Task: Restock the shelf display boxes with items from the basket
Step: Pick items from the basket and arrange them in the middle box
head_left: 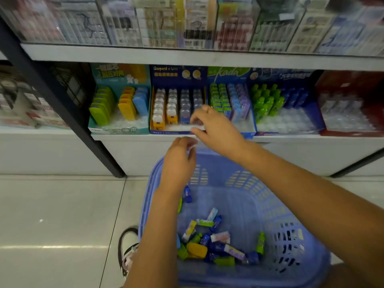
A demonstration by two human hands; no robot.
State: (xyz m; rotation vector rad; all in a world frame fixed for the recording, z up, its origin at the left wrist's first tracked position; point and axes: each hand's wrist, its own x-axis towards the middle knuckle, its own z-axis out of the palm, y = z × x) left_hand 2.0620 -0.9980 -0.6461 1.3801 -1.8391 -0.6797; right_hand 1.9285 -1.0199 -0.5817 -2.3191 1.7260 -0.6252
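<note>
A blue plastic basket (pixel 286 235) stands on the floor below me, with several small coloured items (pixel 209 240) at its bottom. My right hand (pixel 216 127) reaches over the front of the dark blue display box (pixel 178 80) on the low shelf and pinches a small clear item (pixel 197 121) at the box's front right slot. My left hand (pixel 180 161) hovers just below it over the basket's far rim, fingers curled round a small clear item that is mostly hidden. The box holds rows of yellow and blue clear-topped items.
On the same shelf stand a teal box (pixel 120 100) at left, a green-and-blue box (pixel 230 100), a blue box of green bottles (pixel 286 104) and a red box (pixel 351 104) at right. A black post (pixel 62 100) slants at left. My shoe (pixel 128 250) is beside the basket.
</note>
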